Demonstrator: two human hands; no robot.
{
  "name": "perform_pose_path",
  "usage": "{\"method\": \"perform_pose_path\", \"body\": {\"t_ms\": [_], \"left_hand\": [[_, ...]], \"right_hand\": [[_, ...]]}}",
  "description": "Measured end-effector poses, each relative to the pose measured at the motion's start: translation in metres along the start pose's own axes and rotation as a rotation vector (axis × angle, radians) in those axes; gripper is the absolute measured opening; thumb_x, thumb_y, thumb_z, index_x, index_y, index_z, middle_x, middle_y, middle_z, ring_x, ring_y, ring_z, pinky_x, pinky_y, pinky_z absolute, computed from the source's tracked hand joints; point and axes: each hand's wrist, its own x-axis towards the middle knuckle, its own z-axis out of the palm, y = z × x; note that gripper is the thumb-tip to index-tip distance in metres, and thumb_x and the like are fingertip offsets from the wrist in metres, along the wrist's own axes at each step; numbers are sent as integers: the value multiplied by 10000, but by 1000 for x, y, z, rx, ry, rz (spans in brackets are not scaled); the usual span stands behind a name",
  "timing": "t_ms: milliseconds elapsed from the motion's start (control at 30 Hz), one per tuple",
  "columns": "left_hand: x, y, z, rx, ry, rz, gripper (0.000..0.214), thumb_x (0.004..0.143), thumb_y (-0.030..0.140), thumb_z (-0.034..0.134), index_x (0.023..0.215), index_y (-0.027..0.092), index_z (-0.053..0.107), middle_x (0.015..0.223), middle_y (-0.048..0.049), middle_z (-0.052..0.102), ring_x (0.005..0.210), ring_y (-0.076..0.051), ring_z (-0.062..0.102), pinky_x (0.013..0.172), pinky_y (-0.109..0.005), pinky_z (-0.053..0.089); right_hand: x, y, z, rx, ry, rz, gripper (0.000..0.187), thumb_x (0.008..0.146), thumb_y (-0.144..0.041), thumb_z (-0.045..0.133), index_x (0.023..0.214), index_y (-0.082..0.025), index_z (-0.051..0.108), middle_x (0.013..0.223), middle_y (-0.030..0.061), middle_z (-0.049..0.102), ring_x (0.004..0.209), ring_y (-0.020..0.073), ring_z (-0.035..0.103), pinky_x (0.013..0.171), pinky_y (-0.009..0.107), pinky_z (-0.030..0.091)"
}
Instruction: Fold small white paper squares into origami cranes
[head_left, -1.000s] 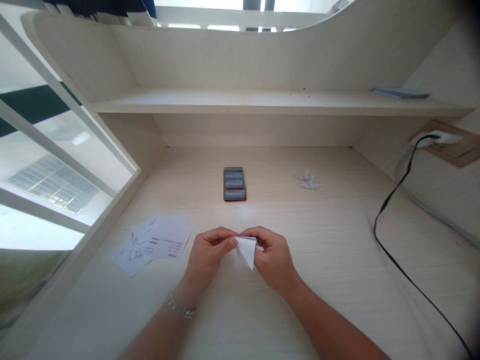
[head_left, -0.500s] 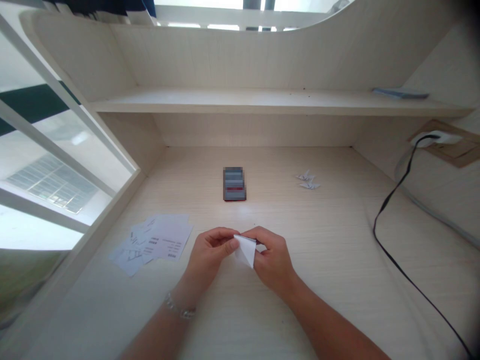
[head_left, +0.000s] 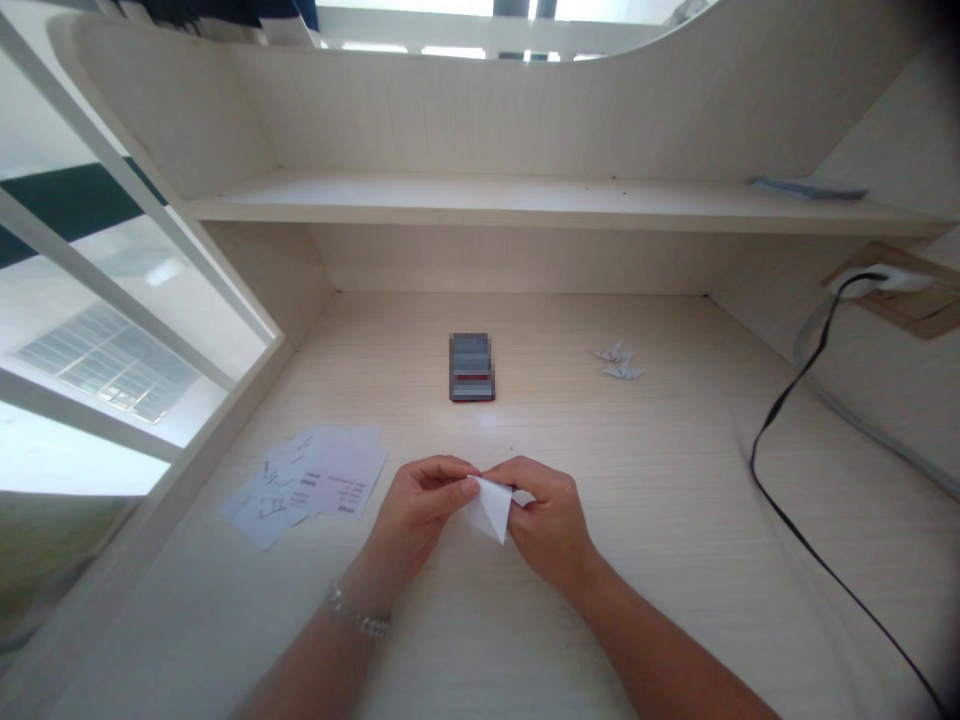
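The left hand (head_left: 420, 505) and right hand (head_left: 551, 515) meet over the tabletop (head_left: 480, 630), each grip pinched on a folded white paper (head_left: 493, 508) held between them, one pointed corner toward the person; a dark slab (head_left: 472, 367), its face pixelated, lies beyond them. Printed sheets (head_left: 330, 470) overlap at left; small folded paper pieces (head_left: 622, 370) lie farther back at right.

Bare hands (head_left: 551, 515), bare forearms (head_left: 660, 630); silvery, link-like bracelet (head_left: 369, 622) round left wrist (head_left: 379, 578).
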Motion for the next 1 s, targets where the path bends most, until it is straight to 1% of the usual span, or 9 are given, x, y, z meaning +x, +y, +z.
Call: {"method": "perform_pose_path", "body": {"t_ms": [333,600,667,833,1000], "left_hand": [[1,2,1,40,3,49,60,604,128,737,650,130,699,715,-38,638,670,-128,571,614,-237,423],[0,-2,-2,28,19,4,164,598,147,750,755,139,704,705,-53,682,642,-127,596,627,-238,443],[0,-2,-4,44,19,20,161,592,137,752,745,140,706,713,-50,681,652,-129,596,627,-237,445],[1,1,-3,84,2,89,132,573,112,751,696,144,712,767,-55,674,728,-154,593,685,-268,451],[0,3,-1,89,-16,102,106,569,115,748,660,158,717,767,-54,662,736,-157,584,693,-281,445]], "right_hand": [[2,1,-1,68,1,3,139,714,-120,632,788,-208,709,722,17,674,661,144,609,590,241,456],[2,0,-3,85,4,-27,190,708,-102,639,838,-219,712,752,24,677,683,147,612,613,252,471],[2,0,-3,76,2,-42,196,709,-104,639,846,-224,712,759,25,677,687,147,613,619,256,474],[2,1,-3,56,25,-79,187,719,-119,631,840,-236,714,763,26,679,702,153,616,627,264,486],[1,2,-2,36,36,-104,185,724,-127,624,834,-244,717,761,27,677,708,156,618,630,267,496]]}}
